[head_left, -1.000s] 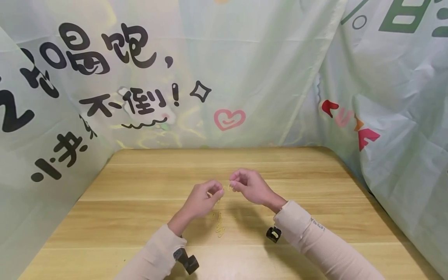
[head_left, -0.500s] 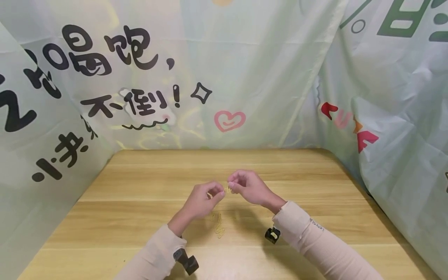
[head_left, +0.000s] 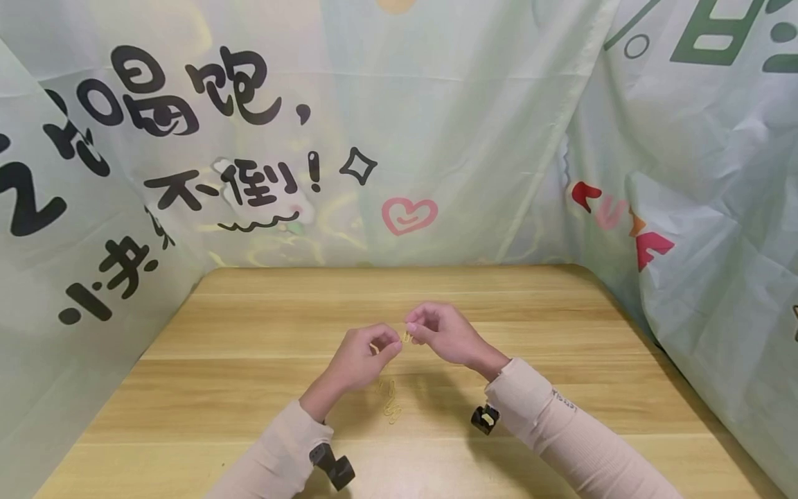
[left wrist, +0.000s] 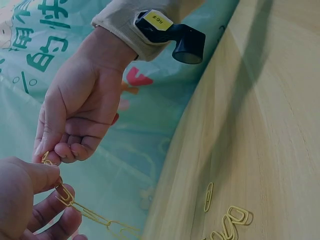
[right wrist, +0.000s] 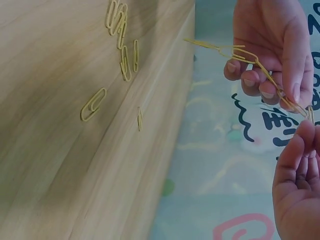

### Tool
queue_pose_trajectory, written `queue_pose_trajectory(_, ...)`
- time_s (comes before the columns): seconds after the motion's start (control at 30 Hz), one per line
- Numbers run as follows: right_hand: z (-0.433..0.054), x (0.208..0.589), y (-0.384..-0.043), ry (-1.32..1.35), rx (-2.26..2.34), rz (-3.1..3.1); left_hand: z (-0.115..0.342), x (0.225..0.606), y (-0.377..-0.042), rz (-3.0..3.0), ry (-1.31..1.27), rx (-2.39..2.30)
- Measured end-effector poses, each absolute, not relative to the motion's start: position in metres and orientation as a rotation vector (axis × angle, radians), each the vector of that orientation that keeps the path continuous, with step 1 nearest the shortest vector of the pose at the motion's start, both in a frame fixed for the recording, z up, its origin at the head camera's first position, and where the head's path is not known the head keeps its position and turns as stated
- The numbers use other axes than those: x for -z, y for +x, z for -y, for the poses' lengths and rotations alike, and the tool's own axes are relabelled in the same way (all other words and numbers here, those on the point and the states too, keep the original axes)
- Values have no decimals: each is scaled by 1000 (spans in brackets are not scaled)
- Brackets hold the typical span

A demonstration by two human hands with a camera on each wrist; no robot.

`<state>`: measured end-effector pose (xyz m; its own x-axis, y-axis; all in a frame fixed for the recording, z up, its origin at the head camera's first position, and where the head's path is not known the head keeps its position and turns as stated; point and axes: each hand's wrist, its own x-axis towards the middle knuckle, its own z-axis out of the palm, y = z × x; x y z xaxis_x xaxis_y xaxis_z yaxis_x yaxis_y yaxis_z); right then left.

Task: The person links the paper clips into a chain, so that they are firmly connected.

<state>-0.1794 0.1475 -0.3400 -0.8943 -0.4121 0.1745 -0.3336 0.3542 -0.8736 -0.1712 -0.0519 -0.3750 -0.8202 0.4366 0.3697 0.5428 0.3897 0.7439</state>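
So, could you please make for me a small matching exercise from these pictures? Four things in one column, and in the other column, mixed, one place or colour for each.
Things:
1. paper clip chain
2. heart
3. left wrist camera
4. other clips

Places and colours:
A. black
B. lying on the table
C. held in the left hand
D. pink, on the curtain

Pairs: 1-C, 2-D, 3-A, 4-B

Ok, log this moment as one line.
left hand: pinches paperclip chain | right hand: pinches paperclip | other paperclips: on wooden tabletop
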Motion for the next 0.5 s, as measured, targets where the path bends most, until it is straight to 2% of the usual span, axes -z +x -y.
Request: queue_pose_trajectory(0.5, -152, 345, -180, -704, 1590, -2525, 51, 374, -168, 2526, -901, 1406)
